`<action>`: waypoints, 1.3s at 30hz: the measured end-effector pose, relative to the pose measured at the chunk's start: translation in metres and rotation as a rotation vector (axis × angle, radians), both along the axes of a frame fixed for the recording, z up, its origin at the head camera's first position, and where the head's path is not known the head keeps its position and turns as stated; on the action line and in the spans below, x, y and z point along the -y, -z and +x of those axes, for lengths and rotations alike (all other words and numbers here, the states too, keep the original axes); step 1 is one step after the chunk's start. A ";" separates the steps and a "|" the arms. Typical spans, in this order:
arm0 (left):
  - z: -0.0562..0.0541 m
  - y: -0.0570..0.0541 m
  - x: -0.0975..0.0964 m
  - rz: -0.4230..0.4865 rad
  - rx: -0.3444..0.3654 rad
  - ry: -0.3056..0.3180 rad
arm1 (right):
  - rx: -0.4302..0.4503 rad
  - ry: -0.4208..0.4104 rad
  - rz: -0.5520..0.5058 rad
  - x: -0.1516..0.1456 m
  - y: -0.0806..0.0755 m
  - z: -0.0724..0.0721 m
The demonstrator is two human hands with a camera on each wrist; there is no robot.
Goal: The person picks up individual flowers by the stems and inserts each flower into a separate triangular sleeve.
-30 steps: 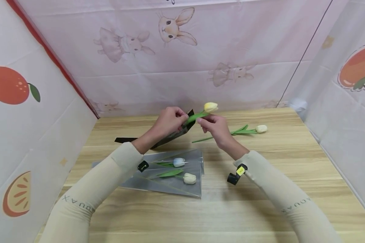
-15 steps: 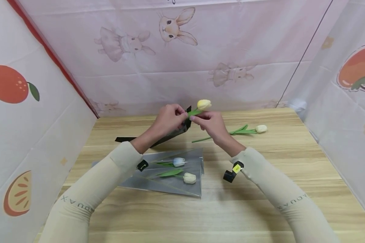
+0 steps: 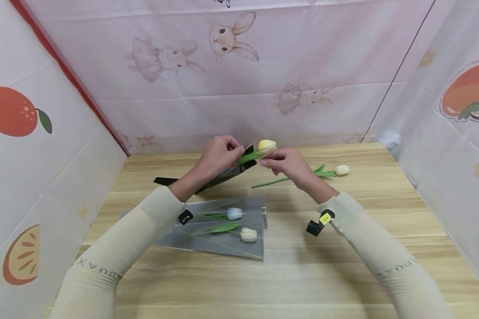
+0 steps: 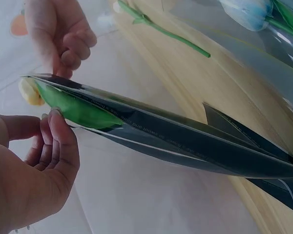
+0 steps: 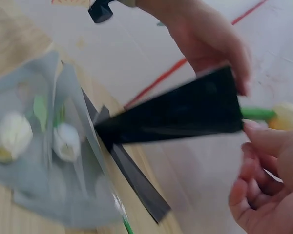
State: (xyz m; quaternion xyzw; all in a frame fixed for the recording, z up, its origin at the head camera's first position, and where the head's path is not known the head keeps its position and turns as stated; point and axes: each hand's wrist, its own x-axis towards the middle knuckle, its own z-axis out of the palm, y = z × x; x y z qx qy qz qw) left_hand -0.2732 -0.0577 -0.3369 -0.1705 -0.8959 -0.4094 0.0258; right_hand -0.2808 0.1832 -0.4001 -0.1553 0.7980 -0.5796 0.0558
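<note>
A black flower sleeve (image 5: 180,109) with a clear face slants up over the back of the table. Inside it stands a yellow tulip (image 3: 267,146), its bloom out of the mouth and its green leaf (image 4: 80,109) behind the film. My left hand (image 3: 222,153) pinches the sleeve's mouth at one side, fingertips beside the leaf. At the opposite corner of the mouth, my right hand (image 3: 289,165) has thumb and finger together on the sleeve's edge, just below the bloom. Most of the stem is hidden in the sleeve.
Grey wrapped sleeves (image 3: 207,243) lie at front left, holding a blue tulip (image 3: 234,213) and a white tulip (image 3: 249,235). A loose cream tulip (image 3: 342,170) lies behind my right wrist. Printed cloth (image 3: 239,115) hangs behind the table (image 3: 303,283).
The bloom first shifted left and up, then dropped slightly. My right hand moved left to the sleeve's mouth, then back a little right. My left hand stayed nearly in place.
</note>
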 end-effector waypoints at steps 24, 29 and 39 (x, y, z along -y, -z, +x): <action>0.010 -0.012 -0.004 -0.227 -0.190 0.018 | -0.249 0.042 0.159 -0.034 -0.045 0.029; 0.010 -0.010 -0.008 -0.255 -0.207 0.039 | -0.298 0.032 0.170 -0.024 -0.051 0.029; 0.013 -0.008 -0.010 -0.242 -0.207 0.040 | -0.355 0.019 0.123 -0.002 -0.065 0.029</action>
